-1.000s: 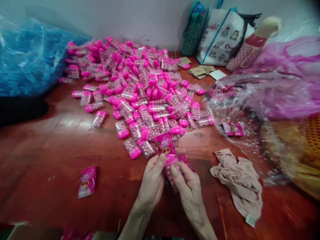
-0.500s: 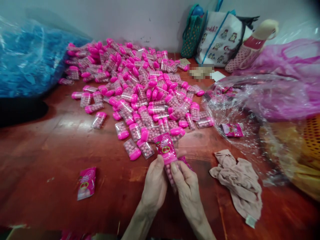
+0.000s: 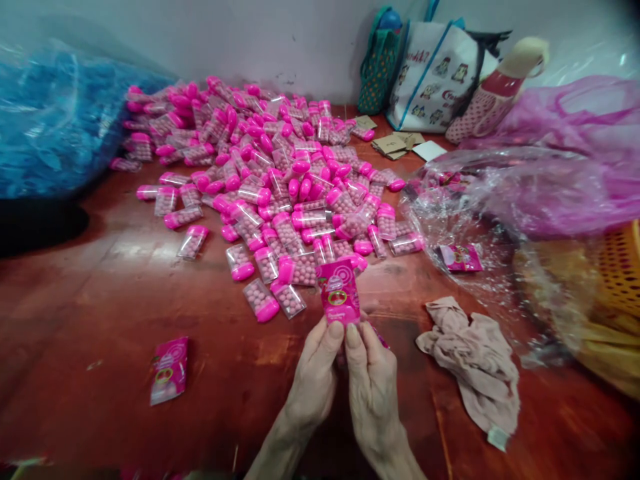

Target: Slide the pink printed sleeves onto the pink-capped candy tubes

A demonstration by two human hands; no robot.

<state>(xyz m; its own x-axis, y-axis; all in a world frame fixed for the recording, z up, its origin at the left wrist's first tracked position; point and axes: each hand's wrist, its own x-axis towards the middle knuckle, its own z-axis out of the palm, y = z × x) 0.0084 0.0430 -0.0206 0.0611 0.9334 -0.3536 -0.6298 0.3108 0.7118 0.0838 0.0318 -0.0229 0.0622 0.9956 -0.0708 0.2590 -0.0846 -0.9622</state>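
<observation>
Above the worktop [image 3: 225, 380], a pink printed wrapper [image 3: 340, 290], likely light, slippery and easily creased, is pinched by left hand [image 3: 313, 380] and right hand [image 3: 373, 387] fingers at its lower edge, seemingly the best hold.

The tabletop [image 3: 115, 300] is reddish brown, glossy and marked with pale scuffs. A pile of pink-capped containers [image 3: 287, 233] covers its upper middle; the units lie at mixed angles, overlapping toward the wall side. One container [image 3: 193, 243] lies apart at the pile's lower left. A pink packet [image 3: 169, 371] lies flat at left, well apart from the pile. At right, a crumpled beige cloth [image 3: 473, 363] lies below clear film [image 3: 450, 217]. Brown cards [image 3: 393, 145] and a white card [image 3: 429, 151] lie behind the film. A printed bag [image 3: 433, 80] stands near the wall, beside a green pouch [image 3: 379, 73].
</observation>
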